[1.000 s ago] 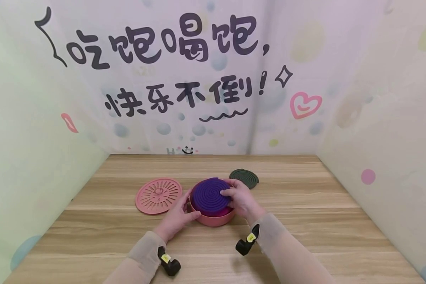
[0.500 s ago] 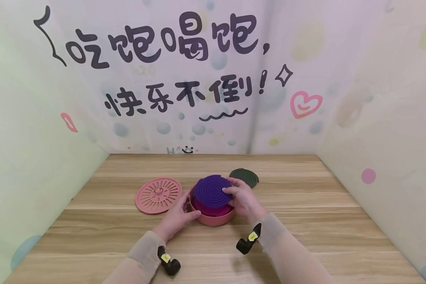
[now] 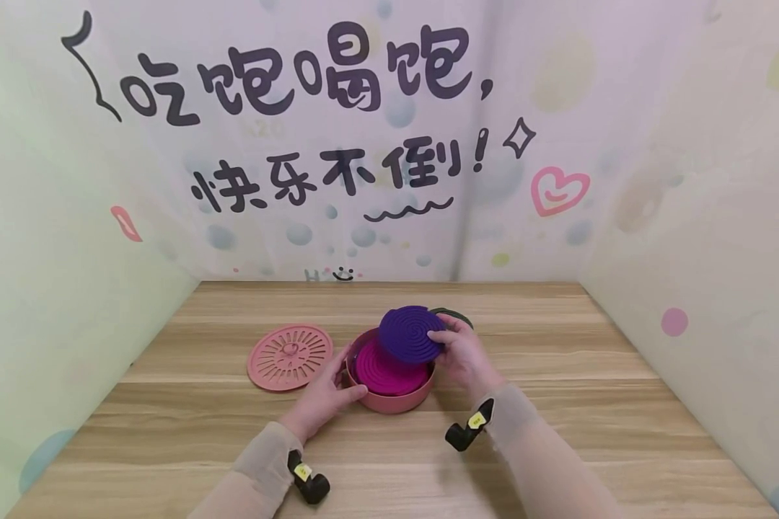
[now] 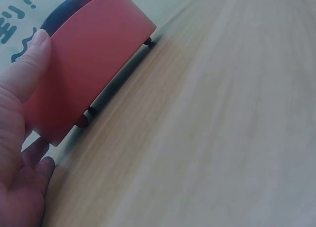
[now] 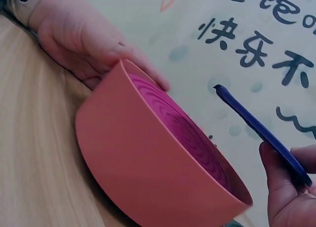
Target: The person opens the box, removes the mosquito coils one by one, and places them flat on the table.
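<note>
A purple mosquito coil (image 3: 410, 334) is pinched at its right edge between the thumb and fingers of my right hand (image 3: 462, 352). It hangs tilted above the round pink coil holder (image 3: 396, 404), seen edge-on in the right wrist view as a thin blue-purple disc (image 5: 261, 128). Magenta coils (image 3: 389, 371) lie inside the holder. My left hand (image 3: 324, 396) grips the holder's left side, thumb in front and fingers round behind. Small feet under the holder (image 4: 89, 69) show in the left wrist view. A dark green coil (image 3: 457, 316) on the table is partly hidden behind the purple one.
The pink slotted lid (image 3: 290, 358) lies flat on the wooden table (image 3: 389, 468), left of the holder. A printed back wall (image 3: 389, 245) rises behind the table, with side walls at left and right.
The purple coil has risen out of the holder and moved back and right with my right hand, uncovering the magenta coils. My left hand and the holder have stayed in place.
</note>
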